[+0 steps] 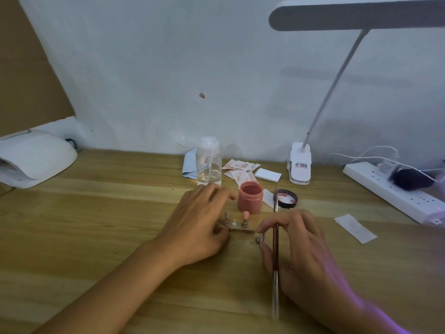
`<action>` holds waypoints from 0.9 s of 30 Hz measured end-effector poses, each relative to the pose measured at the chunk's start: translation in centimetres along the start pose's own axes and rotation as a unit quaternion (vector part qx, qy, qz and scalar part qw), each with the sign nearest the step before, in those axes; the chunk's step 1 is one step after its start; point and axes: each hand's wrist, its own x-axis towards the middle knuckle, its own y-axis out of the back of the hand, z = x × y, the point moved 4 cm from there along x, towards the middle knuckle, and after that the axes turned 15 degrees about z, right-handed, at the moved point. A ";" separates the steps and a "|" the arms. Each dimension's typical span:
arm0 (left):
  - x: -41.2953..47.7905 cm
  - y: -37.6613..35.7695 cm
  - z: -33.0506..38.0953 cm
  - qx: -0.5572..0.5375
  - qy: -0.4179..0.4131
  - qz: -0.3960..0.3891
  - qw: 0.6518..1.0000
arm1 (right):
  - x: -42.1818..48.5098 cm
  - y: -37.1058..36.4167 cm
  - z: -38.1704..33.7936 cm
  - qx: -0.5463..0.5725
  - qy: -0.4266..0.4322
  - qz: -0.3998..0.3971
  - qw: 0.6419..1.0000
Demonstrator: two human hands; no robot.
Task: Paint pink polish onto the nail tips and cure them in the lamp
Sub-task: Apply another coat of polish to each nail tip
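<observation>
An open jar of pink polish [250, 200] stands mid-table, its black lid [286, 198] lying to its right. In front of the jar lies a small nail-tip stand [240, 229] with metal pegs; one peg carries a pink-painted tip [246, 215]. My left hand [199, 225] grips the stand's left end with curled fingers. My right hand [296, 239] holds a long brush [276, 242] that points away from me, and its fingertips pinch a small metal peg [259, 238] at the stand's right end. The white curing lamp [33, 160] sits at the far left.
A clear pump bottle [208, 162] stands behind my left hand, with stained wipes [238, 171] and a white pad [267, 175] beside it. A clip desk lamp [299, 166] rises at the back right. A power strip [395, 191] and a loose wipe [356, 228] lie right.
</observation>
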 end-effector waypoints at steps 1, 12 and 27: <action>0.1 0.3 0.6 0.001 -0.019 0.018 1.000 | 0.1 0.0 0.2 0.003 -0.019 0.002 1.000; -2.1 -2.4 4.5 -0.309 0.162 0.040 0.936 | 0.4 0.2 1.4 0.113 -0.173 -0.014 0.978; -2.4 -2.5 4.4 -0.201 0.041 -0.001 0.979 | 0.2 1.2 2.8 0.228 -0.428 0.118 0.866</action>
